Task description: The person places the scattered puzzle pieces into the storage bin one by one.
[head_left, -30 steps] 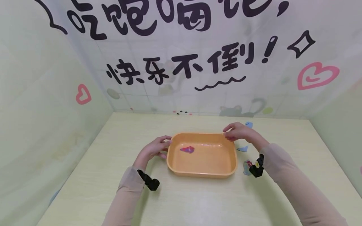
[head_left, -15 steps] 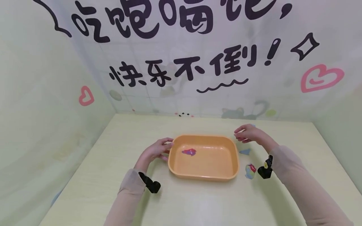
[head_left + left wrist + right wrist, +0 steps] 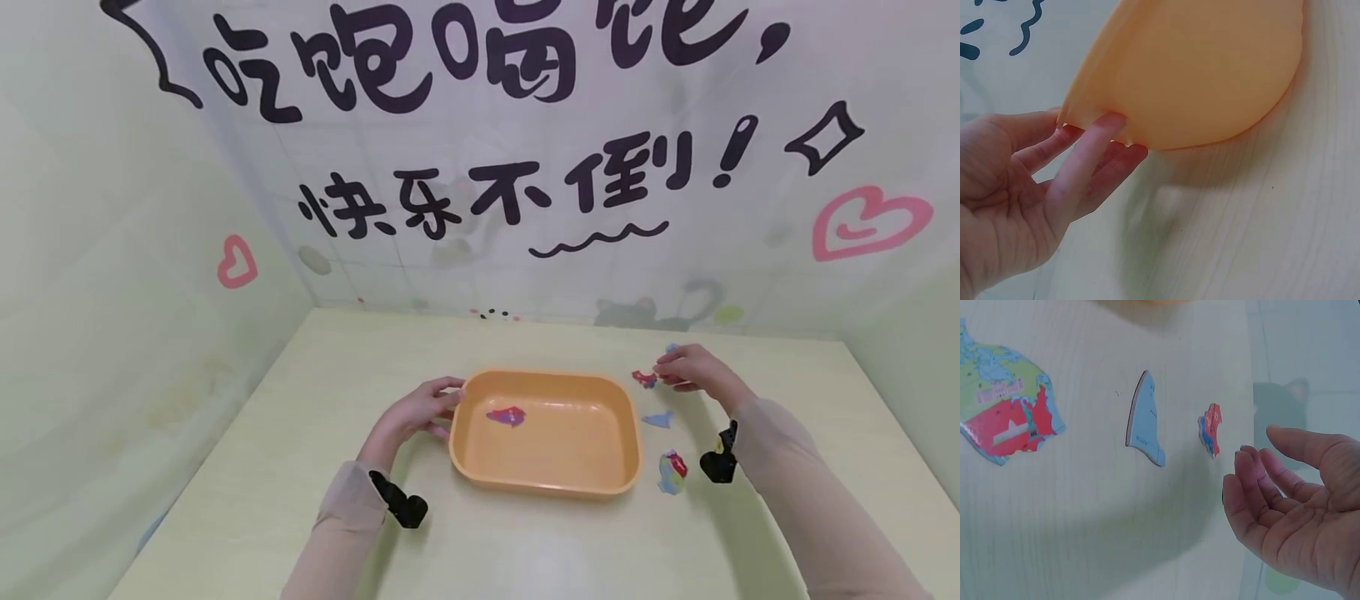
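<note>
An orange tray (image 3: 562, 450) is gripped at its end by the left hand (image 3: 412, 414), with a red-and-purple piece (image 3: 507, 416) seen inside, to that hand's right. The right hand (image 3: 697, 372) is held well apart from the left, its fingers loosely bent, and a red-and-blue piece (image 3: 1212, 430) is shown on the tabletop (image 3: 525, 554) just beside its fingertips. Nearer the wearer than that hand, a pale blue piece (image 3: 658, 419) and a map-printed piece (image 3: 672, 472) are seen; a blue piece (image 3: 671, 347) is partly hidden behind it
</note>
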Demonstrator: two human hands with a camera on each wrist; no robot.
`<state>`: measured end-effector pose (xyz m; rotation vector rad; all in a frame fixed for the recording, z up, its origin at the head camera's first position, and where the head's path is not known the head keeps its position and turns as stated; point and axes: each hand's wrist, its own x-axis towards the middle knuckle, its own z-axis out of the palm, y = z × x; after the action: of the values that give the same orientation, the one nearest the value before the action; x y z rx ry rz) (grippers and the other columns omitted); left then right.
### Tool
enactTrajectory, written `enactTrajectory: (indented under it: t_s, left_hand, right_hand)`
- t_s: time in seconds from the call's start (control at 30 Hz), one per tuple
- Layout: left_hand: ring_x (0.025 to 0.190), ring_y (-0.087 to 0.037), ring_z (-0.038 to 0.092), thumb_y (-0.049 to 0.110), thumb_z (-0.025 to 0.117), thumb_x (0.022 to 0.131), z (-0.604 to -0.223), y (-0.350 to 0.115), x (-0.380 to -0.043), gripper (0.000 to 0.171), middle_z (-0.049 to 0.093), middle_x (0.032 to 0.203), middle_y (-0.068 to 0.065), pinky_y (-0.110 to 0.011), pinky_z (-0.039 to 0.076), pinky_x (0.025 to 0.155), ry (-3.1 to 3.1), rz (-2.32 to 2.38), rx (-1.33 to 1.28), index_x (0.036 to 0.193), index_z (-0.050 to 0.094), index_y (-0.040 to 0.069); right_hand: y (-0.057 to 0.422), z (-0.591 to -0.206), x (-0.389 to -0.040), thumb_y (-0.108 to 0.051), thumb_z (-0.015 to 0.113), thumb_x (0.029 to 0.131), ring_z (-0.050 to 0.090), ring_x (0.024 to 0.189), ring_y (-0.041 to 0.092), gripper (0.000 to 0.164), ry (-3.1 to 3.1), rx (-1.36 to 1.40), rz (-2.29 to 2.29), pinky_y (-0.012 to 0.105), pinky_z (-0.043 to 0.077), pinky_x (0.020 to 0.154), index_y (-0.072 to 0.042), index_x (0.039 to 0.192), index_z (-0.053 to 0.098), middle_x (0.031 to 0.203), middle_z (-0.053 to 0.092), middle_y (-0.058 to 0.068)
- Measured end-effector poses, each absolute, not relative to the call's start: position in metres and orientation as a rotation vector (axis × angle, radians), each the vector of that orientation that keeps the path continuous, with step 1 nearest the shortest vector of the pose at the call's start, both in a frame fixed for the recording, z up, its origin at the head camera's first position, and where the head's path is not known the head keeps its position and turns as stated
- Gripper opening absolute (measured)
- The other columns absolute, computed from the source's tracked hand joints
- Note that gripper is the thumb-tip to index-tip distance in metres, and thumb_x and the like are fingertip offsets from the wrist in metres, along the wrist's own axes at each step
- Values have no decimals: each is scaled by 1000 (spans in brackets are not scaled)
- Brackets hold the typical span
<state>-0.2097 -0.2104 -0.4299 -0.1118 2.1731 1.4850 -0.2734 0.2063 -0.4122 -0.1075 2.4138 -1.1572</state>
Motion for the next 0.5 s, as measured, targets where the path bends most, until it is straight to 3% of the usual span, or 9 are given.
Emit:
enactTrajectory:
  t_s: [0.2, 0.5]
  left_hand:
    - [103, -26, 62, 27, 47, 96, -429, -210, -207, 39, 55, 125, -18, -32, 58, 59, 2179, 1492, -109, 132, 45, 11]
    - [99, -24, 63, 27, 47, 96, -428, -209, -206, 39, 56, 122, -17, -31, 58, 58, 2181, 1491, -126, 131, 45, 11]
  right_hand:
    - [214, -416, -274, -21, 53, 92, 60, 88, 18, 48, 2451, -40, -1155, 38, 54, 85, 16, 122, 45, 116, 54, 28]
    - [219, -422, -282, -21, 59, 88, 55, 79, 14, 50, 2555, 42, -1150, 29, 55, 74, 16, 120, 46, 101, 57, 18]
